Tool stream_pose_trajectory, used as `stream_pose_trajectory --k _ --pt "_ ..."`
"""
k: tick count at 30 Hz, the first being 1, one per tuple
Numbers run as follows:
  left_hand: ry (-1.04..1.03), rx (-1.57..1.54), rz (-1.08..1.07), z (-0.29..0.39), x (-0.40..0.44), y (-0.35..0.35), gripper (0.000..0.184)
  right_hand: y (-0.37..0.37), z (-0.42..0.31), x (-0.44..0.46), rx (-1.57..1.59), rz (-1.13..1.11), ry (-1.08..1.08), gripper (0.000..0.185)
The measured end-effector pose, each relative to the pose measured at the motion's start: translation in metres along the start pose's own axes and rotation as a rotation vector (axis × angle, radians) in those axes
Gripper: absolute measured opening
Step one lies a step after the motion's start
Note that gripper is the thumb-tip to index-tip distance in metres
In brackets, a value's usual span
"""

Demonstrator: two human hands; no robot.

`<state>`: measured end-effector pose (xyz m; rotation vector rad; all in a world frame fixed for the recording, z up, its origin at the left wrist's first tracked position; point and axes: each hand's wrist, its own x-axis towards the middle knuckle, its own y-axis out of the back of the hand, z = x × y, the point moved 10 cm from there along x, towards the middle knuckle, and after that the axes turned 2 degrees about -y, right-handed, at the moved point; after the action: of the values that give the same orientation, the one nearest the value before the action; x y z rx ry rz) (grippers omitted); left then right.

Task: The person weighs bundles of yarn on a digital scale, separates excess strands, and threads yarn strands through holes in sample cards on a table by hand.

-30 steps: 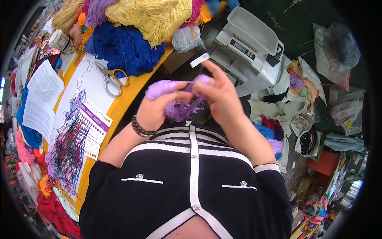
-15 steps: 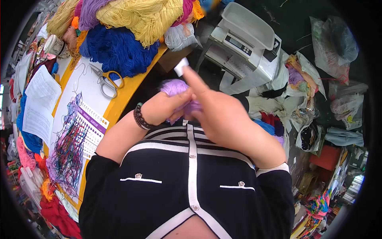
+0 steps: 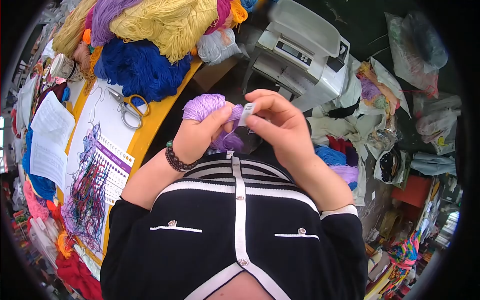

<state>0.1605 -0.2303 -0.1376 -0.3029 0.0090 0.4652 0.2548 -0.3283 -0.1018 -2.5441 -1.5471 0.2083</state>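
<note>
A bundle of lilac yarn sits in my left hand, whose thumb and fingers are closed around its narrow part. More lilac strands hang below that grip. To the right, my right hand pinches a small white label with dark print, between thumb and fingers beside the yarn. Whether the label touches the yarn, I cannot tell.
On the yellow-edged table to the left lie scissors, a purple-banded card, tangled coloured threads and written sheets. Blue yarn and yellow yarn are heaped behind. A scale stands at right.
My right hand has drawn back to the right from the yarn, and the white label now shows in its pinch. My left hand has shifted slightly left, still holding the yarn.
</note>
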Motion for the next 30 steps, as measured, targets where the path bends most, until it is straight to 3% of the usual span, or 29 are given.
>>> stream_pose_trajectory --k 3,6,7,9,10,11,13,14,15,16,18,21,22,23,24,25,29,30 --pt "-0.073 0.167 -0.019 0.016 -0.002 -0.01 0.017 0.001 -0.011 0.003 -0.419 0.094 0.243 0.018" --pt "-0.13 0.271 0.014 0.023 -0.002 -0.009 0.015 -0.007 -0.019 0.004 -0.538 0.093 0.349 0.019" --pt "-0.129 0.272 0.016 0.024 -0.002 -0.01 0.015 -0.008 -0.018 0.003 -0.537 0.092 0.349 0.019" --pt "-0.21 0.307 0.054 0.034 -0.004 -0.01 0.017 -0.013 0.02 0.008 -0.209 -0.029 -0.019 0.017" --pt "-0.209 0.307 0.052 0.032 -0.002 -0.008 0.017 -0.017 0.009 0.008 -0.314 -0.02 0.103 0.016" --pt "-0.386 0.47 0.027 0.045 -0.001 -0.01 0.019 -0.014 0.005 0.007 -0.313 -0.018 0.103 0.016" --pt "-0.562 0.633 -0.003 0.064 -0.009 -0.012 0.02 -0.03 -0.03 -0.007 -1.013 -0.033 0.509 0.026" --pt "-0.186 0.395 -0.06 0.042 0.0 -0.003 0.021 -0.033 -0.041 -0.015 -1.021 0.019 0.701 0.032" --pt "0.186 0.152 -0.112 0.013 -0.004 -0.002 0.021 -0.033 -0.042 -0.016 -1.02 0.022 0.702 0.032" --pt "0.297 -0.14 -0.079 0.0 -0.009 -0.002 0.016 -0.039 -0.049 -0.026 -1.106 0.043 0.804 0.034" --pt "0.287 -0.223 -0.082 -0.001 -0.009 -0.003 0.014 -0.05 -0.059 -0.039 -1.257 0.072 0.967 0.041" --pt "0.233 -0.315 -0.087 -0.002 -0.01 -0.006 0.01 -0.04 -0.055 -0.027 -1.08 0.117 0.84 0.043" --pt "0.018 -0.054 0.005 0.015 -0.008 0.001 0.009 -0.034 -0.052 -0.019 -0.984 0.137 0.704 0.041" --pt "-0.196 0.206 0.096 0.036 -0.01 0.003 0.009 -0.024 -0.039 -0.008 -0.798 0.135 0.479 0.034" --pt "-0.356 0.42 0.116 0.054 -0.014 -0.004 0.009 -0.017 -0.02 0.0 -0.419 0.13 0.285 0.03" --pt "-0.355 0.422 0.113 0.053 -0.014 -0.007 0.009 -0.015 0.004 0.005 -0.041 0.12 0.092 0.026" --pt "-0.486 0.572 0.129 0.061 -0.01 -0.007 0.009 -0.007 -0.011 0.003 -0.364 0.139 0.255 0.013" --pt "-0.051 0.065 0.023 0.016 0.001 0.005 0.01 -0.012 -0.026 -0.002 -0.549 0.14 0.394 0.009"
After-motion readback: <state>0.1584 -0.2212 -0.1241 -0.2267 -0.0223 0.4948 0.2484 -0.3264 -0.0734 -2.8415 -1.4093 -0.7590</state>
